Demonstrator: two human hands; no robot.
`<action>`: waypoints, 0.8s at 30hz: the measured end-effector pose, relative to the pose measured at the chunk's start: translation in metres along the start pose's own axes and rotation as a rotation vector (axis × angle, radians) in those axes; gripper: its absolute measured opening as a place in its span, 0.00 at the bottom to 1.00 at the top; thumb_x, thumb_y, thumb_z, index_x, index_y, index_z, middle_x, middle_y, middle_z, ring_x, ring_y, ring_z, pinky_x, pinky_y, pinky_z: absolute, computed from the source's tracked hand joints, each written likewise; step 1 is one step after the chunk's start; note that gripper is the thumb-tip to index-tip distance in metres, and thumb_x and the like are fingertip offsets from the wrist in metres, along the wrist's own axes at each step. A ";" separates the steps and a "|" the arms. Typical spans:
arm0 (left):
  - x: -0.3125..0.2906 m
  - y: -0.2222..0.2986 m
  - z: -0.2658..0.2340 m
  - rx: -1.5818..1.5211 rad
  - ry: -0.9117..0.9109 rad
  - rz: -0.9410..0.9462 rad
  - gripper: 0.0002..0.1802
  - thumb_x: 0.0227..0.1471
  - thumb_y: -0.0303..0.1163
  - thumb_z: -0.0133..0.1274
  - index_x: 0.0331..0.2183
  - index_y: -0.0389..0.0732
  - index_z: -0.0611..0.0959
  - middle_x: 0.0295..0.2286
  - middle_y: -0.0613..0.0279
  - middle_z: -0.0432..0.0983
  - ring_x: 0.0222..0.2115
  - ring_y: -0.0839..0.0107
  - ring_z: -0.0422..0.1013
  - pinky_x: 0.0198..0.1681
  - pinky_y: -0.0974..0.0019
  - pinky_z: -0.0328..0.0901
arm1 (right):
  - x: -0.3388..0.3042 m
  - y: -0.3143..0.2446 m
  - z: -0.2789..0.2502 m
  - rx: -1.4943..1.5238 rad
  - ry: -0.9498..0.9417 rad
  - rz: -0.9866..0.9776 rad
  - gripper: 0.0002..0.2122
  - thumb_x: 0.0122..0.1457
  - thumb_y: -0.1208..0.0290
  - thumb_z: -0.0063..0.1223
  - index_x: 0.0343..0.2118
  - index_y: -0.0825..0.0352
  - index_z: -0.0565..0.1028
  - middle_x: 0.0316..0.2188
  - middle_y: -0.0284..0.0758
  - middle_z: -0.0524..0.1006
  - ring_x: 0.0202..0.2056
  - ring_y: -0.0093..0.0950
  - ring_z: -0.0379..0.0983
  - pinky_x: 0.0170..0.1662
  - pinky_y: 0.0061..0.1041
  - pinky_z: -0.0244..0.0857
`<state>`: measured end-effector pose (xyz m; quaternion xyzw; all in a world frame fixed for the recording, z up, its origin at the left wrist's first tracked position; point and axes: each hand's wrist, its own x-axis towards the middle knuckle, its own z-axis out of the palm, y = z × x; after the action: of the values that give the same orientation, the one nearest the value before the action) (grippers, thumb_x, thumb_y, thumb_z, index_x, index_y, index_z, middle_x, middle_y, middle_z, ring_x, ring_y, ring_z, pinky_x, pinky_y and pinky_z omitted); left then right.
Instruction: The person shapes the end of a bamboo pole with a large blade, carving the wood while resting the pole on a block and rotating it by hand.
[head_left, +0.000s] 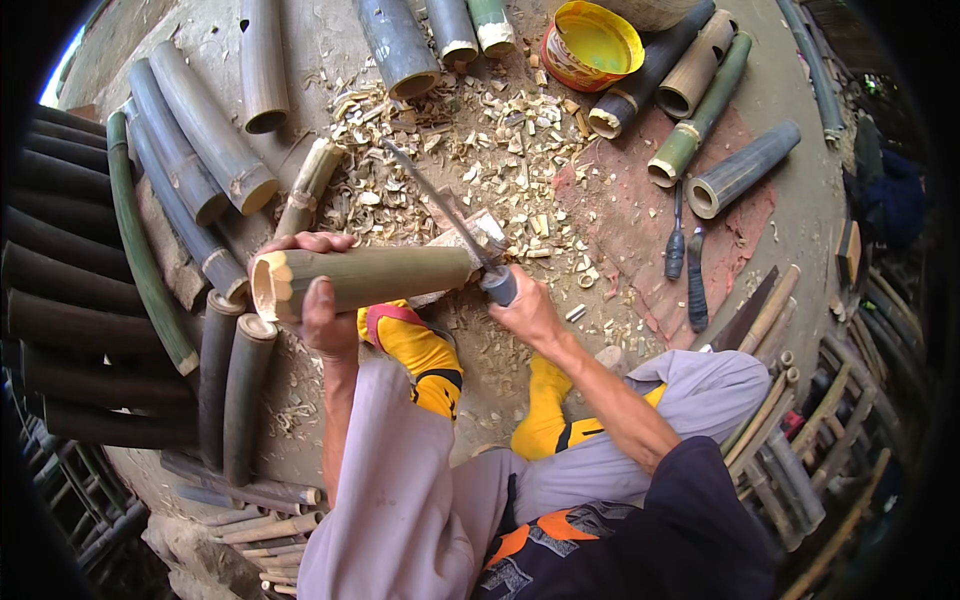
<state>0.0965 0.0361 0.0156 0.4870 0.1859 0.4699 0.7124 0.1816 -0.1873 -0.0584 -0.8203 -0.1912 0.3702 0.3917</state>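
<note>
My left hand [318, 300] grips a thick bamboo tube [385, 278] near its left end, where the rim is carved into pale facets. The tube lies roughly level across my front, its right end by a block of wood [484, 228]. In my right hand [522, 312] is a long-bladed knife [440, 203], held by its dark handle. Its blade slants up and to the left, crossing above the tube's right end. Whether the edge touches the bamboo, I cannot tell.
Pale wood chips [520, 140] cover the ground ahead. Cut bamboo tubes [215, 140] lie around on the left, far side and right. A yellow bucket [592, 45] stands at the far right. Two dark-handled tools [697, 285] rest on a reddish cloth [630, 250]; dark tubes are stacked at the left.
</note>
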 end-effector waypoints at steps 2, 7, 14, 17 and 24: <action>0.002 0.004 0.000 0.002 -0.009 -0.030 0.30 0.39 0.34 0.56 0.45 0.38 0.64 0.31 0.55 0.65 0.34 0.61 0.66 0.44 0.54 0.66 | 0.000 0.001 -0.011 -0.074 0.040 -0.046 0.11 0.46 0.74 0.57 0.32 0.70 0.69 0.23 0.37 0.76 0.21 0.28 0.73 0.27 0.25 0.71; 0.002 0.006 -0.012 0.073 -0.058 0.023 0.32 0.37 0.39 0.57 0.43 0.36 0.65 0.31 0.55 0.65 0.34 0.62 0.65 0.43 0.56 0.65 | -0.026 -0.061 -0.022 0.073 0.248 -0.305 0.13 0.46 0.74 0.60 0.34 0.70 0.70 0.23 0.39 0.77 0.25 0.28 0.77 0.28 0.26 0.70; 0.016 0.012 -0.003 0.170 0.063 -0.098 0.31 0.40 0.37 0.56 0.45 0.32 0.67 0.35 0.52 0.67 0.35 0.63 0.68 0.42 0.59 0.65 | 0.004 -0.006 -0.008 -0.059 -0.026 0.032 0.13 0.46 0.77 0.57 0.36 0.71 0.70 0.26 0.43 0.77 0.26 0.33 0.77 0.30 0.26 0.72; 0.012 0.019 0.010 0.042 0.350 -0.073 0.28 0.46 0.33 0.52 0.48 0.33 0.63 0.29 0.52 0.70 0.31 0.60 0.72 0.39 0.57 0.68 | -0.010 -0.019 -0.013 -0.052 0.093 -0.047 0.13 0.46 0.77 0.58 0.36 0.68 0.70 0.23 0.42 0.77 0.24 0.33 0.77 0.30 0.30 0.72; 0.002 0.014 0.019 0.216 0.307 0.058 0.20 0.45 0.27 0.48 0.42 0.32 0.66 0.29 0.52 0.70 0.29 0.61 0.72 0.37 0.56 0.70 | -0.021 -0.034 -0.007 0.049 0.274 -0.350 0.12 0.47 0.77 0.59 0.33 0.70 0.69 0.25 0.39 0.77 0.25 0.27 0.75 0.29 0.27 0.71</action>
<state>0.1042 0.0290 0.0372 0.4884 0.3276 0.5362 0.6055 0.1722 -0.1825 -0.0188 -0.8075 -0.2667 0.1860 0.4921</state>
